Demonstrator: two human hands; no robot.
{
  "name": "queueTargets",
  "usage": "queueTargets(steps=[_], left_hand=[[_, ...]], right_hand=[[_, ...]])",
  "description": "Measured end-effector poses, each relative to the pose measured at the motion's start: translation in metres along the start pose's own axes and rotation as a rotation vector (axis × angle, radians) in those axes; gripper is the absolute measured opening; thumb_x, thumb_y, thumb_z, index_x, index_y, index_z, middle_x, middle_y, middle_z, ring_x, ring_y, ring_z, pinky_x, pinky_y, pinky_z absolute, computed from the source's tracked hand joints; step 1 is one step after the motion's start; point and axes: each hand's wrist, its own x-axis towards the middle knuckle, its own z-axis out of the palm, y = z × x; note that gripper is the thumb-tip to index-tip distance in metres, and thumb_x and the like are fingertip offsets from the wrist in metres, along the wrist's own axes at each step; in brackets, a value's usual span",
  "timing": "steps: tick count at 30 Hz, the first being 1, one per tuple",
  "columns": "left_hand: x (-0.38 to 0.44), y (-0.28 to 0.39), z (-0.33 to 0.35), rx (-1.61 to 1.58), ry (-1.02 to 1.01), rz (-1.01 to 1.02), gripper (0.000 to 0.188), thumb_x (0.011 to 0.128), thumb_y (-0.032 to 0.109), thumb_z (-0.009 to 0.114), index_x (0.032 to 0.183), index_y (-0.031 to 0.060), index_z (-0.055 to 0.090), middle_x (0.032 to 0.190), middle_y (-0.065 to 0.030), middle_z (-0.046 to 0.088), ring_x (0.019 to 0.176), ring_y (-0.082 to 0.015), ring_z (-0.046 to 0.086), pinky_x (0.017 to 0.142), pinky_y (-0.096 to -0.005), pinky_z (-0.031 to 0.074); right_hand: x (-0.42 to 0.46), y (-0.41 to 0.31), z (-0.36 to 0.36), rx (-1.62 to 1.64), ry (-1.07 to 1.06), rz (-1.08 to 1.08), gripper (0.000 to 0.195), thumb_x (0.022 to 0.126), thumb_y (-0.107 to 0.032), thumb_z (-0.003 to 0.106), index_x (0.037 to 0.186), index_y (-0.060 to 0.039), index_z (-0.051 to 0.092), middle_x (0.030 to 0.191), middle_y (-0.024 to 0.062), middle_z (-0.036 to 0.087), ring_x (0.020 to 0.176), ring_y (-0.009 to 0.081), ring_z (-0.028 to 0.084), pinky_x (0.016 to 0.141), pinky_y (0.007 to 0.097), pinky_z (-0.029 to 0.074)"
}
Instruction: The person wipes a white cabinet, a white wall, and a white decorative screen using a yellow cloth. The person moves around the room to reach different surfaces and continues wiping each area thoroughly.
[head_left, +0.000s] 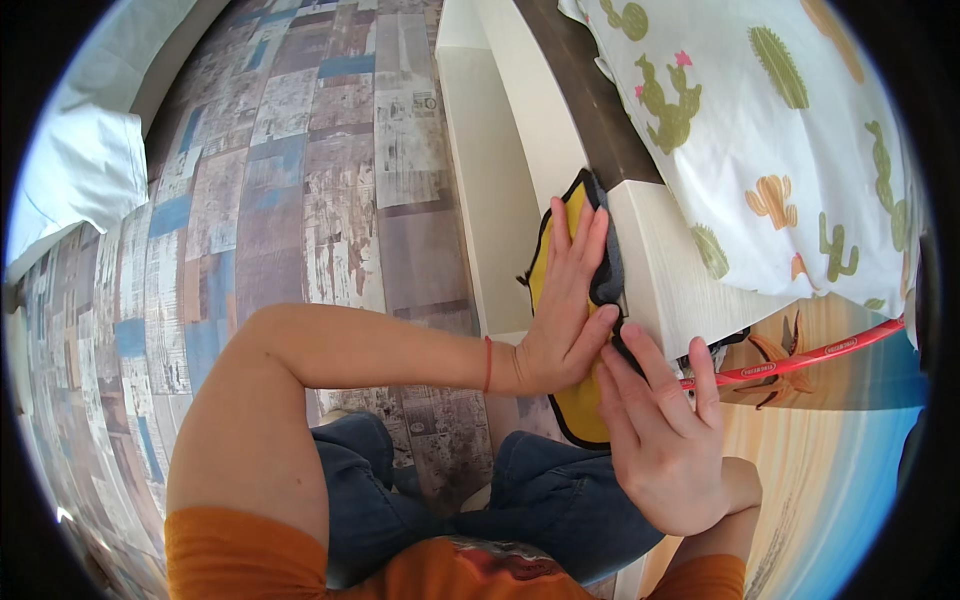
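Note:
A yellow cloth with black edging and a grey reverse side hangs over the side of a white bed frame near its corner. My left hand lies flat against the cloth's yellow face, fingers straight, with its thumb towards the cloth's folded edge. Close beside it, my right hand touches the cloth's edge with some fingertips. Its outer two fingers are raised and spread. The right thumb is hidden, so a pinch on the cloth cannot be made out.
A white sheet with cactus prints drapes over the bed at the right. Behind the frame's corner, a red hose runs in front of a beach-print surface with a starfish. Patchwork wood-look floor spreads left, towards white fabric.

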Motion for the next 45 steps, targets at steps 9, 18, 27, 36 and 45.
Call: queueTargets(steps=[9,18,27,36,45], left_hand=[[0.061,-0.049,-0.015,0.029,0.094,0.049,0.072,0.099,0.029,0.043,0.158,-0.0027,0.014,0.165,-0.024,0.01,0.152,-0.0484,-0.004,0.122,-0.0516,0.004],[-0.04,-0.056,0.003,-0.104,0.063,-0.482,0.054,0.109,0.031,0.031,0.151,-0.0041,0.026,0.151,-0.026,0.031,0.14,-0.0383,0.027,0.114,-0.0398,0.023],[-0.076,-0.015,0.004,-0.187,0.027,-0.801,0.043,0.11,0.034,0.035,0.113,-0.0044,0.055,0.097,-0.015,0.059,0.089,-0.0257,0.051,0.084,-0.0348,0.043],[-0.019,0.063,-0.057,-0.119,-0.16,-0.84,0.047,0.11,0.039,0.032,0.121,0.0003,0.057,0.106,-0.0092,0.061,0.097,-0.0233,0.056,0.087,-0.0339,0.044],[0.019,0.077,-0.053,0.188,-0.117,0.108,0.048,0.099,-0.003,0.044,0.145,-0.0092,0.034,0.149,-0.02,0.041,0.133,-0.0261,0.044,0.111,-0.0366,0.032]], right_hand=[[0.017,-0.014,0.063,-0.634,-0.14,-0.103,0.043,0.093,-0.014,0.044,0.125,0.0061,0.065,0.139,0.0253,0.057,0.138,0.0279,0.048,0.122,0.0398,0.02],[-0.004,-0.011,0.063,-0.386,-0.277,-0.392,0.042,0.087,-0.016,0.051,0.116,0.0104,0.066,0.131,0.0302,0.06,0.134,0.0377,0.052,0.118,0.047,0.032],[-0.03,0.025,0.041,0.302,0.194,-0.35,0.031,0.078,-0.004,0.068,0.108,0.0021,0.07,0.108,0.0167,0.069,0.108,0.0288,0.066,0.093,0.0414,0.054],[-0.032,0.019,0.052,0.513,0.544,-0.03,0.037,0.081,-0.009,0.076,0.114,0.0034,0.065,0.108,0.0186,0.07,0.067,0.0177,0.066,0.055,0.0264,0.053],[-0.03,0.031,0.039,0.659,0.623,-0.025,0.043,0.069,-0.004,0.082,0.11,-0.0004,0.069,0.09,0.0153,0.068,0.063,0.0208,0.065,0.05,0.0278,0.051]])
